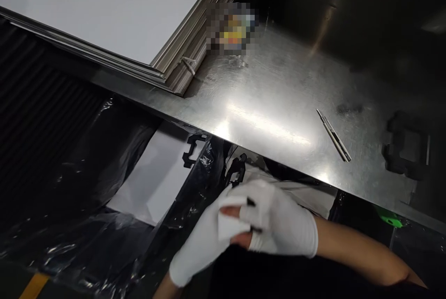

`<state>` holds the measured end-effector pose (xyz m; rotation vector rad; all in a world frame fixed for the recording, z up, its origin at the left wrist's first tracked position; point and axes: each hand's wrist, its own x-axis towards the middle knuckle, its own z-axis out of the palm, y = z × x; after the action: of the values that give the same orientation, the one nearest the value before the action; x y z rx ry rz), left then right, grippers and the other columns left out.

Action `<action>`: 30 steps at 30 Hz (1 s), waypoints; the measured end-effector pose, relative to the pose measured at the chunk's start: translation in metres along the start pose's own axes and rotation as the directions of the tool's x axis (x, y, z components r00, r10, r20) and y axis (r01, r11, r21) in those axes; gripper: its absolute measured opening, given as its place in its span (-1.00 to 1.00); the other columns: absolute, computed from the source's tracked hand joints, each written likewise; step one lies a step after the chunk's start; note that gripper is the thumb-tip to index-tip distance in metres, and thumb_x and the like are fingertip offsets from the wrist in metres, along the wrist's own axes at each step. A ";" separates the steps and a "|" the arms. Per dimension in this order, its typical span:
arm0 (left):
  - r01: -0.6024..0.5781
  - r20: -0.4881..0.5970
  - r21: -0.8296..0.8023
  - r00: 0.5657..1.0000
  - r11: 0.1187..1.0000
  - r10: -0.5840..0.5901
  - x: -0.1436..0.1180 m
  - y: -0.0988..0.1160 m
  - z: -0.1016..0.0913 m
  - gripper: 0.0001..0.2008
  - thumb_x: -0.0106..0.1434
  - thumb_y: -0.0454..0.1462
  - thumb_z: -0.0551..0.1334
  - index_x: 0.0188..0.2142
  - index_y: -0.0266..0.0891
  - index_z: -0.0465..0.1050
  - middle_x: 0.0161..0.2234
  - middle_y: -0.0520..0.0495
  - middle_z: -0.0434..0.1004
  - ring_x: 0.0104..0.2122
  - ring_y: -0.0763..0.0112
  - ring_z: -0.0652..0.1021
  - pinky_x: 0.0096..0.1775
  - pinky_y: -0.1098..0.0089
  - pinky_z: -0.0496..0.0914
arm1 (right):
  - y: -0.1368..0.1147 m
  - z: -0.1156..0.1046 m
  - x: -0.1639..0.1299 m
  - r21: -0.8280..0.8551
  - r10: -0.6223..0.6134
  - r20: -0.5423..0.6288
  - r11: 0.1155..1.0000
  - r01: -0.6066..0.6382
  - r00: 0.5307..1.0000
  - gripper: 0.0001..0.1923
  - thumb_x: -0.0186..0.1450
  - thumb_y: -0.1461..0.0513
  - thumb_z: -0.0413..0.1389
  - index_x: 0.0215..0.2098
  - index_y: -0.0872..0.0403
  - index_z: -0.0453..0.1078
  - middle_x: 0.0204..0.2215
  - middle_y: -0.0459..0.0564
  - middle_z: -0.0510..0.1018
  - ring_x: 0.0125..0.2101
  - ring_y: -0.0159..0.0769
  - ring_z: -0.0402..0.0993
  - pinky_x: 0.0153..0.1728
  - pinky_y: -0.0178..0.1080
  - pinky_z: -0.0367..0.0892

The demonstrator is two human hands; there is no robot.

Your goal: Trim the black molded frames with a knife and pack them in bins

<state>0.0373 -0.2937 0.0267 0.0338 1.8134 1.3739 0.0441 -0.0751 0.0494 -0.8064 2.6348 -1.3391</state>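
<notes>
A workshop or print-finishing floor: scuffed steel bench (278,104), stacked white boards (114,6), black plastic sheeting (87,224).

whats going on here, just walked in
A person in white gloves has both hands together below the edge of a steel table. The right hand grips the left hand at the fingers, over black plastic sheeting. A stack of white sheets and a thin metal tool lie on the table.

A scratched steel tabletop (278,104) runs across the view, glaring under overhead light. A stack of white sheets (114,6) lies at its far left corner. Below its edge hangs black plastic film (87,224), and the surroundings are dark.
</notes>
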 end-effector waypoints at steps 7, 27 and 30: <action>0.044 -0.021 0.060 0.999 0.997 -0.043 0.000 0.001 -0.002 -0.51 0.12 -0.35 0.28 0.07 -0.15 0.56 -0.17 -0.08 0.63 -0.14 0.10 0.64 0.00 0.12 0.58 | 0.002 0.007 0.004 -0.042 0.037 0.010 0.998 -0.037 0.999 -0.58 0.55 0.07 0.20 0.28 0.08 0.42 0.18 0.18 0.58 0.09 -0.07 0.56 0.10 0.04 0.57; 0.038 -0.062 0.045 0.997 0.998 -0.035 -0.014 -0.017 -0.013 -0.38 0.16 -0.32 0.34 0.25 -0.11 0.50 0.03 -0.14 0.69 0.04 0.02 0.67 0.18 0.04 0.57 | 0.002 0.017 0.023 0.043 -0.082 0.118 0.996 0.078 0.990 -0.66 0.52 0.13 0.23 0.18 0.10 0.42 -0.01 0.10 0.61 -0.10 -0.18 0.58 -0.03 -0.09 0.59; 0.102 -0.125 0.102 0.988 0.990 -0.089 -0.018 -0.022 -0.014 -0.25 0.15 -0.36 0.26 0.37 -0.10 0.40 0.02 -0.15 0.70 -0.02 0.05 0.69 0.18 0.01 0.57 | 0.000 0.020 0.026 -0.047 0.025 0.057 0.999 -0.023 0.998 -0.73 0.54 0.16 0.19 0.15 0.07 0.44 -0.04 0.11 0.61 -0.08 -0.15 0.58 0.03 -0.01 0.57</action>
<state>0.0498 -0.3216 0.0205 -0.0797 1.9625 1.2323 0.0274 -0.1019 0.0413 -0.8038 2.6310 -1.2347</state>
